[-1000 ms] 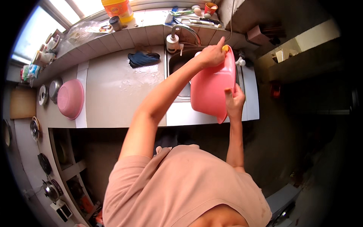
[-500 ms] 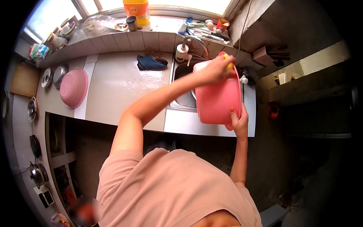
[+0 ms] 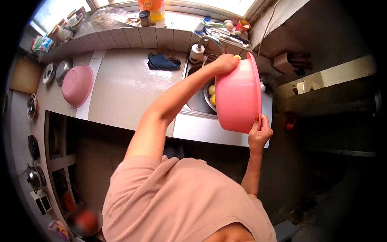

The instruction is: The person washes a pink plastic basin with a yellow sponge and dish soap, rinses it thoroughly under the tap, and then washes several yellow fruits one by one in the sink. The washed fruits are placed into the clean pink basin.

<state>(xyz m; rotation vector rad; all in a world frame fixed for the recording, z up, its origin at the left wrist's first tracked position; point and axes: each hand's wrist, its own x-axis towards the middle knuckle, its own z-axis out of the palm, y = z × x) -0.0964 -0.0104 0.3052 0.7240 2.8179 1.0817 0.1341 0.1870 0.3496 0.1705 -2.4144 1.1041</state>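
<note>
A pink plastic basin is tipped on its side over the sink, its mouth turned to the right. My right hand grips the rim at the near edge, thumb on the outside. At the basin's far side, my left hand is closed on a small yellow thing, probably a sponge, and rests against the wall. Most of the yellow thing is hidden by my fingers. Below and left of the basin, a metal bowl with yellow round produce shows partly in the sink.
A faucet rises behind the sink. Left of it, a dark blue cloth lies on the wet counter. Farther left stand a pink colander and a metal bowl. Several small items and a red cup line the sill.
The basin has turned, and its outer side faces me more. My left hand has moved left along its far side. The yellow produce in the sink has come into view.
</note>
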